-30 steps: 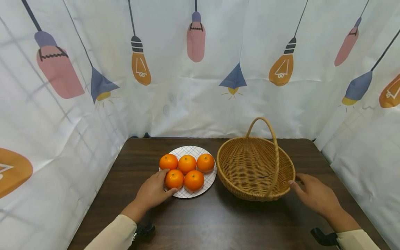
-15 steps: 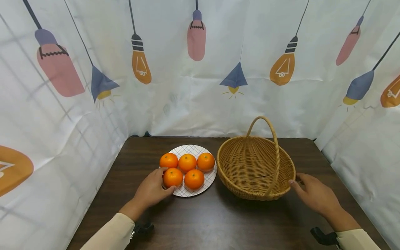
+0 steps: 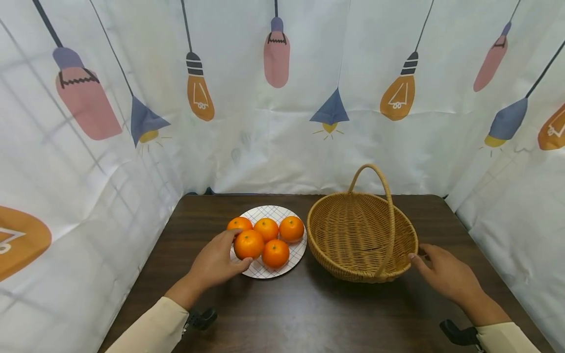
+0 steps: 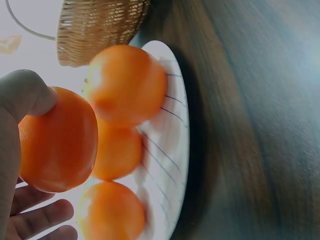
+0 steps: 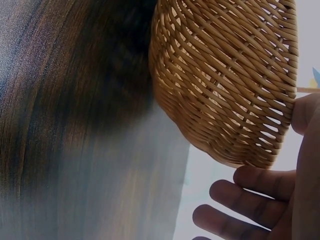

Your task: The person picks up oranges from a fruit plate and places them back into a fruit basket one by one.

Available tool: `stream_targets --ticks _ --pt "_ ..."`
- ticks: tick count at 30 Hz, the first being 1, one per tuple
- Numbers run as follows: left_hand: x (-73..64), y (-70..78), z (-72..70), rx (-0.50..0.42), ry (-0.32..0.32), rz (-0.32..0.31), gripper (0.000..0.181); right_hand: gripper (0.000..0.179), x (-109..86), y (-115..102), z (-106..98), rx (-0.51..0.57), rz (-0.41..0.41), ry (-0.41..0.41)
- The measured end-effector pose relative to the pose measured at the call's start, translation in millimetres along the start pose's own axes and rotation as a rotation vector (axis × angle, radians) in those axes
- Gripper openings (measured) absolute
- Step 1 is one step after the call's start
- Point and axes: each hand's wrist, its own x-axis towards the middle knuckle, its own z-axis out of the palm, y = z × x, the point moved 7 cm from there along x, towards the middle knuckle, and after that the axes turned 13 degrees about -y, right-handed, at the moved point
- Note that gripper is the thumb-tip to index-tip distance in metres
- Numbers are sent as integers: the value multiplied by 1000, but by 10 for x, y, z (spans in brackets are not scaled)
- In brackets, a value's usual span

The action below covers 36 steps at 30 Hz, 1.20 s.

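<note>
My left hand (image 3: 216, 263) grips an orange (image 3: 249, 245) between thumb and fingers, just above the front left of a round white plate (image 3: 272, 211) with a line pattern. In the left wrist view, the held orange (image 4: 57, 142) sits apart from the plate's surface, with my thumb (image 4: 30, 92) over its upper side. Several other oranges (image 3: 275, 254) lie on the plate. To its right stands a wicker basket (image 3: 324, 257) with a tall arched handle, and no fruit shows inside. My right hand (image 3: 450, 274) holds the basket's right rim, thumb (image 5: 304, 112) on the rim and fingers under it.
Plate and basket stand close side by side on a dark wooden table (image 3: 291, 318). The handle (image 3: 390, 215) arches high over the basket's right half. A white curtain (image 3: 247, 162) printed with lamps hangs behind the table and along both sides.
My left hand has lifted the front left orange off the plate, shifting it slightly up and right. My right hand and the basket have kept their places.
</note>
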Motion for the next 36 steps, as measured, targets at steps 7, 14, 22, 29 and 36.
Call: stream_targets --ticks 7,14,22,29,36 --pt "35 142 -67 -15 -20 5 80 77 14 3 -7 7 -8 5" --pt "89 261 -106 -23 -11 33 78 76 17 -13 -15 3 -16 19" --pt "147 435 -99 -41 -42 63 79 74 14 -7 -13 -3 -7 8" --pt "188 534 -104 -22 -35 90 79 75 10 -11 -14 -10 0 3" --pt "251 651 -91 -21 -47 102 78 75 0 -15 -15 -8 2 9"
